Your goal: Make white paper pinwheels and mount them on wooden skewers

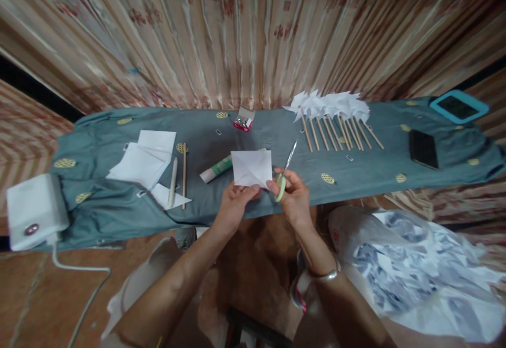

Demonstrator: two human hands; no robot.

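Note:
My left hand point(234, 204) pinches the near edge of a creased white paper square point(252, 167) and holds it above the grey-green cloth point(118, 205). My right hand point(293, 196) grips scissors point(285, 173) by their pale green handles, blades pointing up and away beside the paper's right edge. A glue stick point(215, 169) lies just left of the paper.
A pile of white sheets point(144, 162), a pencil point(173, 181) and a wooden stick point(184, 175) lie at left. A row of paper pinwheels on sticks point(334, 113) lies at the back right. Also present: a small red box point(243, 119), a black phone point(422, 148), a blue-cased tablet point(458, 106), a white appliance point(35, 210), a plastic bag point(419, 269).

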